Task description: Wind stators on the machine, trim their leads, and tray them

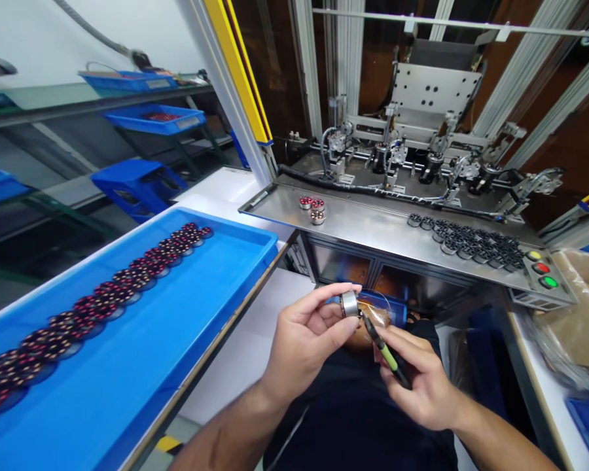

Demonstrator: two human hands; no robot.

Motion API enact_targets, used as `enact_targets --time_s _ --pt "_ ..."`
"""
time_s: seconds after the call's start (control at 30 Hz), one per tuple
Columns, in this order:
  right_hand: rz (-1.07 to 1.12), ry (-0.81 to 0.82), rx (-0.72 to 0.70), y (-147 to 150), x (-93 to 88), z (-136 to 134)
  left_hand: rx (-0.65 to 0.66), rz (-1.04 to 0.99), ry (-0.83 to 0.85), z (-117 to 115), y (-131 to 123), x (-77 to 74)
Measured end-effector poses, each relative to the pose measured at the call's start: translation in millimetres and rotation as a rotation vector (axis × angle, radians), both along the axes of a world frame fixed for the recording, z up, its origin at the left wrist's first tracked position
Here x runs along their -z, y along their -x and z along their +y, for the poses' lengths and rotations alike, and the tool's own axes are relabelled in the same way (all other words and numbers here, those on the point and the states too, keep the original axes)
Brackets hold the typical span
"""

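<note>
My left hand (307, 337) pinches a small round metal motor part (349, 303) between thumb and fingers, held up over my lap. My right hand (417, 376) grips a small cutter with green-and-black handles (385, 350), and its tip touches the part's lower right edge. A thin wire loops off the part to the right. Both hands are close together below the machine's front shelf.
A blue tray (142, 353) at left holds a long row of red-wound stators (103, 294). The steel shelf (373, 226) carries three wound stators (314, 209), several black bare cores (471, 239) and yellow, red and green buttons (540, 268). A plastic bag (576, 320) lies at right.
</note>
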State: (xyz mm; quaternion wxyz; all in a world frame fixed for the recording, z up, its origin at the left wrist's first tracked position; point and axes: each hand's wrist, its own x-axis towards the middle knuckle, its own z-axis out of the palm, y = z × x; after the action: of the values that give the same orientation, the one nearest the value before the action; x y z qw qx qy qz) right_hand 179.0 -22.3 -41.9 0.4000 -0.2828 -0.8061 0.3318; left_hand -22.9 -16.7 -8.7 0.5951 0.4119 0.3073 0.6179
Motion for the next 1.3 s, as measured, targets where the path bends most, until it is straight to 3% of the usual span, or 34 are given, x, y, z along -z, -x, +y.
enact_targets --time_s 0.17,0.53,1.0,1.3 --pt "-0.011 0.004 0.021 -3.8 2.0 -4.5 -0.011 0.012 -0.034 0.7 2.4 3.9" --pt "-0.037 -0.014 -0.033 2.7 -7.4 -1.7 -0.269 0.278 -0.271 -9.6 2.9 -1.7" --pt "0.015 -0.013 -0.029 7.1 -4.8 -2.2 -0.268 0.352 -0.304 -12.1 3.6 -4.2" --pt "-0.012 -0.017 0.009 2.0 -5.8 -3.9 -0.27 0.361 -0.37 -18.0 3.7 8.7"
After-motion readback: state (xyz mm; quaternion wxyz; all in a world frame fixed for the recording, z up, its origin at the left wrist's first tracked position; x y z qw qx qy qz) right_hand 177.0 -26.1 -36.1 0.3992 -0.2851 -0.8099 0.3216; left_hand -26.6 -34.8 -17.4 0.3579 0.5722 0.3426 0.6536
